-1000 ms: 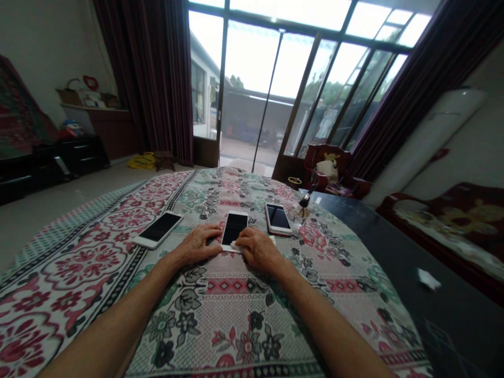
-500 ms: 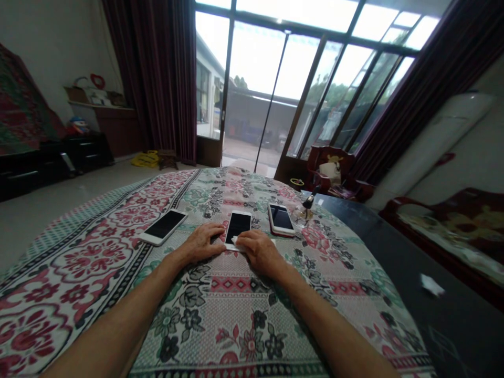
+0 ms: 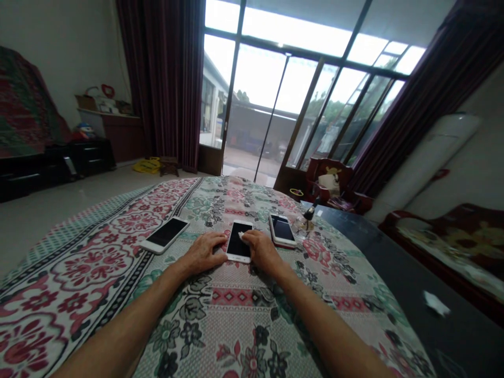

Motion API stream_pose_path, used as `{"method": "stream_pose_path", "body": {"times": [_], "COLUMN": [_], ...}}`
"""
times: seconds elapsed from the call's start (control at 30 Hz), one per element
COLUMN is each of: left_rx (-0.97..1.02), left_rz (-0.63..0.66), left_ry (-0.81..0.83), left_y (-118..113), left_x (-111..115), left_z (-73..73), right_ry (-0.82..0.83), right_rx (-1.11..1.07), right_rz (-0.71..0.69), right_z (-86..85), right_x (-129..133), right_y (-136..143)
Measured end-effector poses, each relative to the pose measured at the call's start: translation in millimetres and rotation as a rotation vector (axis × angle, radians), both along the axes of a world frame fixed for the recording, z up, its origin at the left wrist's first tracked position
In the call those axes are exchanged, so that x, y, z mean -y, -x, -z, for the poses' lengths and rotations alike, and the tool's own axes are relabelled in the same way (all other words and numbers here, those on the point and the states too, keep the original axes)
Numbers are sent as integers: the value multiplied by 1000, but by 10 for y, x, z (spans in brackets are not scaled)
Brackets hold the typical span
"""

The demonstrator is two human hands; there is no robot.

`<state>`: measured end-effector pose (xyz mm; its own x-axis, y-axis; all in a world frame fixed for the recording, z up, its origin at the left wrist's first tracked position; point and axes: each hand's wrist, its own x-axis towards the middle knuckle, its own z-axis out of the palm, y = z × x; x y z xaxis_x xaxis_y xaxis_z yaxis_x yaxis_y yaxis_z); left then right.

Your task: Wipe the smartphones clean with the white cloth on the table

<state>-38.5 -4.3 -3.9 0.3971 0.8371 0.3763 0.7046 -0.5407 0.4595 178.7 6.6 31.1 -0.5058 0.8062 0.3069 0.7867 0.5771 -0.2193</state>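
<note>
A white phone with a dark screen lies on the patterned tablecloth between my hands. My left hand rests flat at its left edge, thumb and fingers apart, touching the side. In my right hand a small white tissue is pinched and pressed on the upper right of the screen. Another white phone lies tilted to the left. To the right is a third phone with a reddish underside.
Beyond the right phone stands a small glass jar with a black brush. A crumpled white tissue lies on the dark tabletop at the right. Wooden chairs stand behind.
My right hand has moved the tissue from the lower end of the middle phone up the screen. My left hand stays at the phone's left edge. The view has tilted slightly upward.
</note>
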Motion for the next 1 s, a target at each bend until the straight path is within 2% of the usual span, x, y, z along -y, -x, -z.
{"method": "stream_pose_path", "body": {"times": [0.27,0.47,0.63,0.77,1.0], "left_rx": [-142,-166,-138,-112,-124], "left_rz": [6,8,70,80,62], "left_ry": [24,32,-37,-73,-79], "left_y": [-25,-14,19,27,22], "left_x": [-46,-82,-113,-126,-118], "left_z": [-108,-187,-146,-85,-73], "right_ry": [156,174,159,77,47], "right_rx": [173,177,179,189,220], "right_rz": [334,388,396,393,277], "right_z": [-215,-239,-209,-151,-148], "right_x": [-451,-671,-579,-424,18], "right_y": [128,136,172,203,138]}}
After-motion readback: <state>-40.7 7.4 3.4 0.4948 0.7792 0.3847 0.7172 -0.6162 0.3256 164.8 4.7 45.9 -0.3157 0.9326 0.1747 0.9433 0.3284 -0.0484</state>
